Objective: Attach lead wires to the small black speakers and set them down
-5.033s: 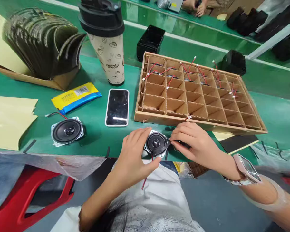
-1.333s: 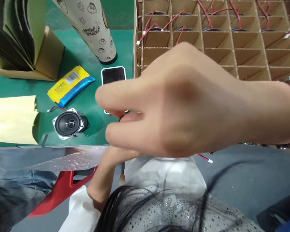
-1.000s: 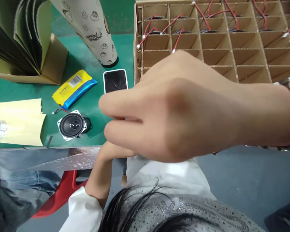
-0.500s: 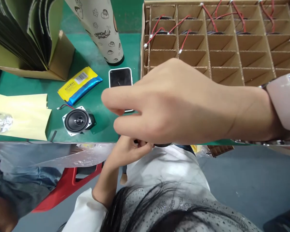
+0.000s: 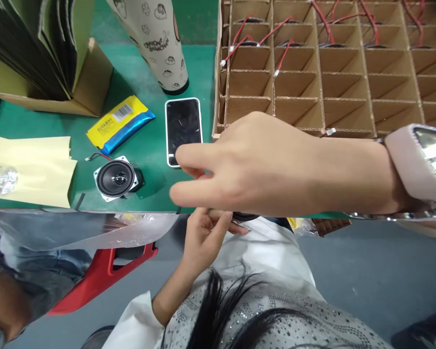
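My right hand (image 5: 272, 167) fills the middle of the view, close to the camera, wearing a pink watch (image 5: 416, 167). Its thumb and forefinger reach left with a curled finger between them; whatever they hold is hidden. Below it, at the table's front edge, my left hand (image 5: 205, 235) has its fingertips closed on a small dark speaker (image 5: 244, 216). Only the speaker's rim shows under my right hand. A second speaker (image 5: 115, 178) with a red wire lies face up on the green table to the left.
A cardboard divider tray (image 5: 314, 104) at the back right holds speakers with red wires in its far cells. A phone (image 5: 183, 127), a yellow-blue packet (image 5: 119, 124), a patterned cup (image 5: 159, 43), a box of dark sheets (image 5: 39, 58) and yellow paper (image 5: 25, 169) lie left. Plastic film (image 5: 76, 232) hangs over the edge.
My right hand has dropped lower and moved a little right, uncovering the phone and the tray's front rows. My left hand stays at the table edge on the speaker.
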`<action>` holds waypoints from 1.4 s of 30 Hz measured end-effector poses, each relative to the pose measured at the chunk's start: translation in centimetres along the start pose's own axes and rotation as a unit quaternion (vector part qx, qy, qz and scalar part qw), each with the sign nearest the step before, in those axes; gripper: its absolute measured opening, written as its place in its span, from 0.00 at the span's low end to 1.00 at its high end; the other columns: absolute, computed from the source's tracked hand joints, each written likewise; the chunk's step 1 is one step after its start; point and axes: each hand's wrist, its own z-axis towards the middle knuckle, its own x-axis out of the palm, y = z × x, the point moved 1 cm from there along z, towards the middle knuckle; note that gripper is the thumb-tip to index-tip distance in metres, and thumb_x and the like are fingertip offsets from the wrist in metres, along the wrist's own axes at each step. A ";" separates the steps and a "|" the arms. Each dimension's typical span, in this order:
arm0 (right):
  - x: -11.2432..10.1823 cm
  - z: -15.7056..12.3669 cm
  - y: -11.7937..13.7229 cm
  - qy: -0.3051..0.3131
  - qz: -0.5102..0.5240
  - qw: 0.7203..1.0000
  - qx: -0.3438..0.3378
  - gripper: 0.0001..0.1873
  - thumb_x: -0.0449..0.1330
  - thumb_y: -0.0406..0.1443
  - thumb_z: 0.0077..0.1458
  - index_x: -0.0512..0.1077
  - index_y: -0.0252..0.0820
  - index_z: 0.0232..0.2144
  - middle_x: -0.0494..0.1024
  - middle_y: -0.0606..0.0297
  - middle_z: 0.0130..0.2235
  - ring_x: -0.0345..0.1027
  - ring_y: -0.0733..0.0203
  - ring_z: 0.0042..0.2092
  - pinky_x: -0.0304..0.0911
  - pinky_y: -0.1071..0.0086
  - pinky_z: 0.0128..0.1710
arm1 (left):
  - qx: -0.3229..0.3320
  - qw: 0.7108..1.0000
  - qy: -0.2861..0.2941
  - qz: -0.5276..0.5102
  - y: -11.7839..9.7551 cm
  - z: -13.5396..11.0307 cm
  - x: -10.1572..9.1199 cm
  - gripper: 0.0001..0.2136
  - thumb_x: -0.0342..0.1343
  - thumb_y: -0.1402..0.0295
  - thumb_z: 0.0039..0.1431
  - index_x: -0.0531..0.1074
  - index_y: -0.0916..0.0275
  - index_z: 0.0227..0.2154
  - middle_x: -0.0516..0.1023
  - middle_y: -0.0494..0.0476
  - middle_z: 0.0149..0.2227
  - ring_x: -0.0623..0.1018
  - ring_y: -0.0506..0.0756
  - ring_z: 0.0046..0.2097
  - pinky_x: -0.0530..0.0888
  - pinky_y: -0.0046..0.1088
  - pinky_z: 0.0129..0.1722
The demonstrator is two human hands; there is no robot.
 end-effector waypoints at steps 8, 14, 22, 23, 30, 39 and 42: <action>0.8 -2.1 -0.1 -0.152 -0.041 0.987 -0.020 0.18 0.37 0.25 0.54 0.57 0.40 0.44 0.57 0.69 0.28 0.30 0.69 0.25 0.32 0.70 0.27 | 0.020 0.998 -0.009 0.060 0.0 0.6 -1.1 0.08 0.62 0.73 0.56 0.74 0.65 0.39 0.78 0.50 0.21 0.80 0.50 0.24 0.75 0.17 0.25; 0.6 -2.3 0.0 -0.121 -0.059 0.991 -0.002 0.17 0.37 0.26 0.51 0.53 0.41 0.44 0.58 0.70 0.29 0.33 0.70 0.25 0.31 0.72 0.28 | 0.029 0.998 -0.042 0.042 0.0 0.6 -1.2 0.06 0.61 0.70 0.57 0.73 0.65 0.37 0.78 0.50 0.22 0.81 0.51 0.25 0.77 0.18 0.26; 0.9 -2.4 0.2 -0.091 -0.064 0.994 -0.017 0.21 0.45 0.25 0.51 0.53 0.41 0.47 0.61 0.71 0.31 0.34 0.71 0.24 0.30 0.71 0.26 | 0.017 0.985 -0.170 -0.001 1.1 -1.1 0.9 0.12 0.62 0.66 0.56 0.68 0.64 0.39 0.80 0.51 0.24 0.81 0.54 0.25 0.80 0.26 0.28; 0.9 -2.4 0.2 -0.104 -0.052 0.993 -0.028 0.18 0.45 0.25 0.53 0.54 0.41 0.47 0.60 0.71 0.31 0.34 0.71 0.25 0.31 0.70 0.27 | 0.030 0.986 -0.158 0.033 0.8 -0.9 0.6 0.10 0.62 0.67 0.55 0.68 0.63 0.37 0.79 0.51 0.23 0.80 0.53 0.25 0.79 0.25 0.27; 0.5 -2.1 -0.1 -0.120 -0.019 0.991 -0.053 0.16 0.36 0.26 0.55 0.61 0.34 0.39 0.59 0.73 0.28 0.40 0.75 0.29 0.36 0.65 0.33 | 0.116 0.918 0.095 0.368 -3.2 3.7 -3.8 0.12 0.64 0.60 0.49 0.70 0.62 0.23 0.75 0.56 0.23 0.72 0.53 0.23 0.68 0.25 0.20; 0.8 -1.4 -0.6 -0.073 0.014 0.997 -0.030 0.06 0.46 0.28 0.54 0.60 0.35 0.35 0.59 0.73 0.27 0.35 0.76 0.26 0.35 0.71 0.28 | 0.089 0.913 0.240 0.318 -3.5 6.1 -4.3 0.12 0.61 0.63 0.49 0.66 0.60 0.18 0.69 0.52 0.17 0.69 0.52 0.20 0.63 0.24 0.15; 1.2 -1.3 -0.7 -0.073 0.026 0.996 -0.035 0.08 0.44 0.28 0.53 0.60 0.35 0.35 0.61 0.72 0.28 0.36 0.75 0.26 0.36 0.69 0.29 | 0.075 0.924 0.232 0.295 -3.1 5.5 -4.4 0.10 0.59 0.65 0.50 0.67 0.61 0.18 0.68 0.51 0.16 0.68 0.51 0.19 0.63 0.23 0.15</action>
